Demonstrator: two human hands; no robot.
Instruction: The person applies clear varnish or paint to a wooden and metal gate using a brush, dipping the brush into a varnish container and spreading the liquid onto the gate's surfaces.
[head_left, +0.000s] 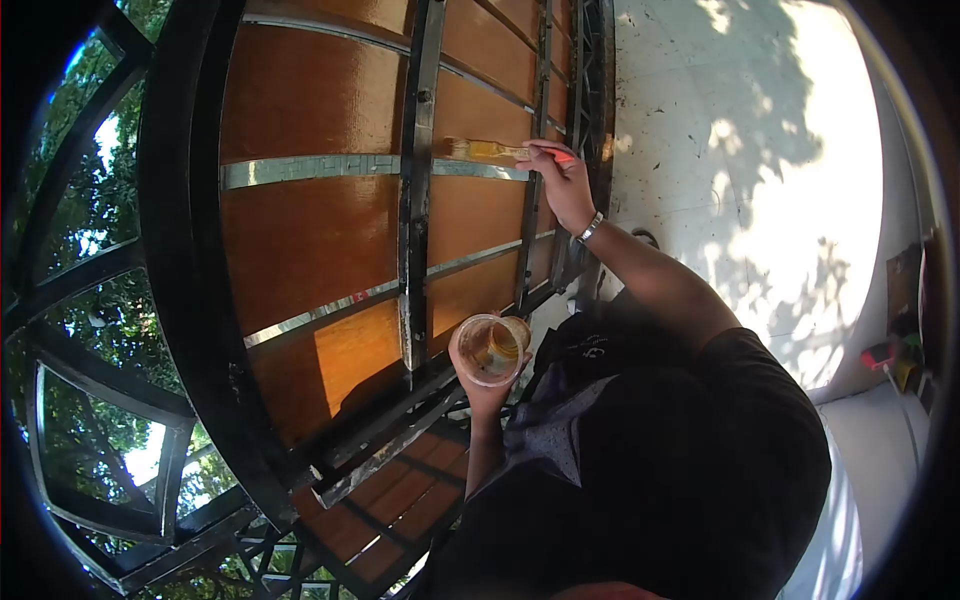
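Note:
My right hand grips a paintbrush by its handle, the bristles pointing left over a brown wooden panel. The bristle tip overlaps the panel just right of a black metal bar. Lower down, my left hand is wrapped round a clear plastic cup. Amber liquid and stains show inside the cup, and its open mouth faces up toward me. A shiny patch lies on the upper left panel.
Black metal frames curve along the left, with trees beyond. Gaps of light run between the panels. A pale floor with sun patches lies to the right, and a red object sits at the far right.

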